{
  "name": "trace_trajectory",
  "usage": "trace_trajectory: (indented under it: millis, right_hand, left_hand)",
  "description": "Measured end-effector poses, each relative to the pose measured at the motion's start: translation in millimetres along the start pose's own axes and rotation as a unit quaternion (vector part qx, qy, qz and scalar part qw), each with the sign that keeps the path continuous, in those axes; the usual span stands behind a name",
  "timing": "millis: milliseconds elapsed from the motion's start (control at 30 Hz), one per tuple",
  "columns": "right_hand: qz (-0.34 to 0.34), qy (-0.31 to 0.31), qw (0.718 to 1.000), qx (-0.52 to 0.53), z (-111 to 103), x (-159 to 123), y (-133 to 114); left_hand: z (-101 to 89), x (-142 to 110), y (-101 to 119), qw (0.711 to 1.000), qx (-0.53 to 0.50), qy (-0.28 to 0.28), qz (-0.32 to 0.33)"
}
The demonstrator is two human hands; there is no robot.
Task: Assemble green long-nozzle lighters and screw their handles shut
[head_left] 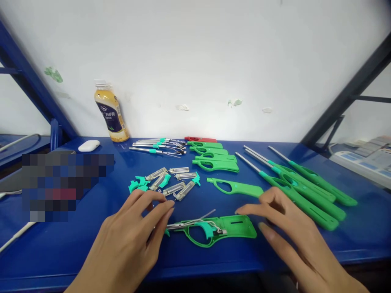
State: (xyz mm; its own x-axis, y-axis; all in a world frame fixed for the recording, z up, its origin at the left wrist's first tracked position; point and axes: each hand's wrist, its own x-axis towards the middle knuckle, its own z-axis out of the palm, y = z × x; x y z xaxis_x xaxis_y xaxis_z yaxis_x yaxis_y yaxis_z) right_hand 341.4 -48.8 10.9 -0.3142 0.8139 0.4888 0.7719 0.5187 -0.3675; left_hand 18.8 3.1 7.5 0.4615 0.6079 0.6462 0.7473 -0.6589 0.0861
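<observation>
An opened green lighter half-shell (246, 231) lies hollow side up near the table's front. Inside it sit a teal trigger (208, 230), pale wires and a small black-and-white igniter piece (220, 232). At its left end, my left hand (134, 232) pinches the metal tube (175, 226); the far tip of the tube is hidden behind the fingers. My right hand (284, 228) hovers beside the shell's right end, thumb and forefinger apart, holding nothing. Just beyond the left hand lie several clear fuel tanks (185, 190) and loose teal triggers (138, 185).
Metal tubes with wires (148, 149), stacked green shells (216, 165) and a red shell (203, 140) lie toward the wall. Another green shell (244, 190) is nearer. Long-nosed lighters (305, 199) lie right. A drink bottle (113, 116) and white earbud case (89, 145) stand back left.
</observation>
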Motion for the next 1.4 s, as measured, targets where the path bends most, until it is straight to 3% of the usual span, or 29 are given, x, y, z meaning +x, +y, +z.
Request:
trace_trajectory:
  millis: [100,267,367,500,633,833,967,1133,1267,1400]
  right_hand:
    - [-0.022,0.046,0.999,0.0,-0.6,-1.9,2.5]
    - [-0.056,0.198,0.978,0.031,-2.9,2.1,1.3]
    - [-0.071,0.225,0.972,0.006,-7.1,-2.5,8.6]
    - [-0.017,0.24,0.971,-0.001,-7.4,-13.6,24.8]
    - [0.021,0.2,0.979,-0.035,1.6,-16.8,42.3]
    - [0.011,0.142,0.982,-0.122,9.3,-12.1,51.6]
    - [-0.068,0.074,0.982,-0.158,3.4,14.4,26.8]
    - [-0.188,-0.043,0.958,-0.212,7.9,72.7,-5.9]
    - [-0.248,-0.115,0.937,-0.219,22.3,109.8,-13.6]
    - [-0.285,-0.131,0.918,-0.244,37.8,128.2,-12.9]
  left_hand:
    - [-1.6,1.5,-4.9,1.0,0.012,0.009,-0.011]
    - [-3.8,3.6,-12.2,0.999,0.024,0.026,-0.015]
    - [-2.3,2.9,-16.0,0.999,0.032,0.019,-0.019]
    - [0.0,2.3,-20.4,0.999,0.039,0.007,-0.036]
    - [-3.4,5.0,-24.3,0.998,0.046,0.004,-0.052]
    - [-5.0,6.6,-30.0,0.997,0.025,-0.018,-0.064]
    - [-2.1,4.3,-36.1,0.996,0.02,-0.039,-0.08]
    - [-3.7,2.8,-43.8,0.994,0.011,-0.053,-0.098]
    - [-4.5,-1.9,-47.4,0.993,0.0,-0.072,-0.097]
    - [-3.2,-8.5,-49.8,0.988,0.012,-0.119,-0.097]
